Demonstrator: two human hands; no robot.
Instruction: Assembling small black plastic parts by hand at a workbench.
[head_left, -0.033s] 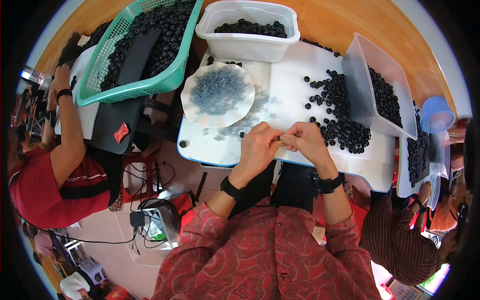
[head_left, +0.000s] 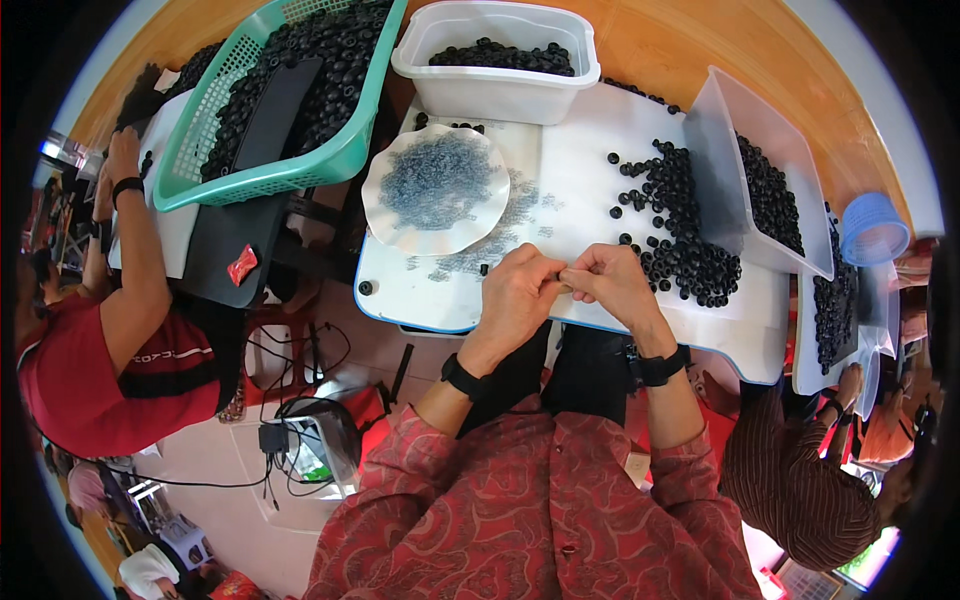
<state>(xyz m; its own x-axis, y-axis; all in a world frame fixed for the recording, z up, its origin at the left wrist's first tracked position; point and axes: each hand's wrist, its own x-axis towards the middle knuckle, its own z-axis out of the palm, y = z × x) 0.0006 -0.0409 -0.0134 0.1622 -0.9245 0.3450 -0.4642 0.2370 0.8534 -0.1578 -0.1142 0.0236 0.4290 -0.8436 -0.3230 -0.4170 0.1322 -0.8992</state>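
I am holding my left hand and my right hand together at the near edge of the white table, fingertips meeting over a small part that I am pinching between them; it is too small and too covered to make out, so I cannot tell its kind. Both hands are curling closed around that pinch, hovering just over the blue-trimmed rim, with my knees showing right below.

Bare white surface is lying open straight ahead of my knuckles. To my right, a loose pile of black rings is spreading near my right hand, running up against a tilted clear bin that is holding more black rings. To my left, a scalloped white plate is carrying a heap of tiny grey pieces, with more of them spilling across the table toward my left hand. At the far edge a white tub is sitting with black rings inside, and beside it a green basket is brimming with them too.

A person in a red shirt is working at my left, and another in a striped sleeve is sitting at my right.
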